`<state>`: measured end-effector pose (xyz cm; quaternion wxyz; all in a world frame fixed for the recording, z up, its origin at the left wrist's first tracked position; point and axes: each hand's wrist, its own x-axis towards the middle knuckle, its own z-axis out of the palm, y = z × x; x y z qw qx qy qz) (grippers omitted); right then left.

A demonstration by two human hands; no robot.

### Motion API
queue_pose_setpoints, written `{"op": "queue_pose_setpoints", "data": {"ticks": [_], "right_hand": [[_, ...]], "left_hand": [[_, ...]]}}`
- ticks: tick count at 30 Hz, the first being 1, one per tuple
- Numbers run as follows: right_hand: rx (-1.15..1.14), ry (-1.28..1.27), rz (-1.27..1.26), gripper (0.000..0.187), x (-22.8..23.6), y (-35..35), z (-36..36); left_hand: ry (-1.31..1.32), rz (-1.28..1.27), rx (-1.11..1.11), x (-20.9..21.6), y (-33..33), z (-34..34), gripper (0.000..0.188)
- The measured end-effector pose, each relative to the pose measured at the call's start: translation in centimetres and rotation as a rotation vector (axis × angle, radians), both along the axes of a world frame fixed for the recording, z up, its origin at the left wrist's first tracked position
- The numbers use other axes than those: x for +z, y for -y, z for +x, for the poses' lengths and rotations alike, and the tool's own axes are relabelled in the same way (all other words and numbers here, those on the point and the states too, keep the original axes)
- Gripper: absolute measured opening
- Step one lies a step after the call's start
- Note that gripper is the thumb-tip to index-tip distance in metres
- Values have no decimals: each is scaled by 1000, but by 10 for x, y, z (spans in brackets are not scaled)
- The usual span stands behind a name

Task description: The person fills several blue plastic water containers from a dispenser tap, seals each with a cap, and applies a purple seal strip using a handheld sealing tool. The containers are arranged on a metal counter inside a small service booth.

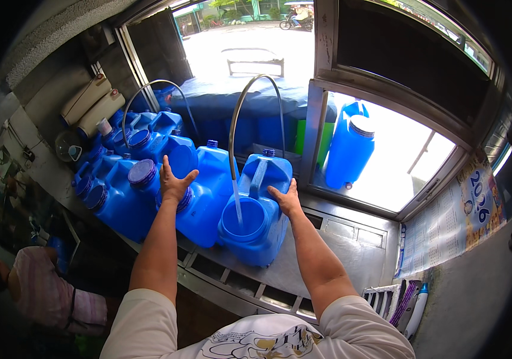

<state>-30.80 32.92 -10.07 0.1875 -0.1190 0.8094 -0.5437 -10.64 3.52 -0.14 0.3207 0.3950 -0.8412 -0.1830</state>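
Note:
An uncapped blue water jug (277, 239) stands upright on the metal counter, with water running into its wide mouth from a curved metal spout (232, 122). My right hand (286, 196) lies against this jug's right side, thumb and fingers spread, beside its handle. Farther left, my left hand (175, 184) is open with fingers apart, over another blue jug (205, 206); whether it touches the jug I cannot tell. Just behind that hand is a round blue shape (182, 158), partly hidden. A purple-capped jug (143, 173) stands to its left.
Several more blue jugs crowd the left of the counter (351, 248). A second curved spout (148, 84) rises there. Beyond the window opening stands a tall white-capped blue container (351, 146). A calendar (453, 218) hangs at right. Another person (43, 287) is at lower left.

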Motion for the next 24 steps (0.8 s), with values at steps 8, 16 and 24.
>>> {"op": "queue_pose_setpoints", "data": {"ticks": [8, 16, 24], "right_hand": [[36, -79, -123, 127, -23, -3, -19], [83, -35, 1, 127, 0, -5, -6], [100, -42, 32, 129, 1, -5, -7]], "left_hand": [[-18, 11, -40, 3, -3, -7, 133], [-39, 76, -59, 7, -8, -3, 132], [-46, 99, -98, 11, -13, 0, 133]]}}
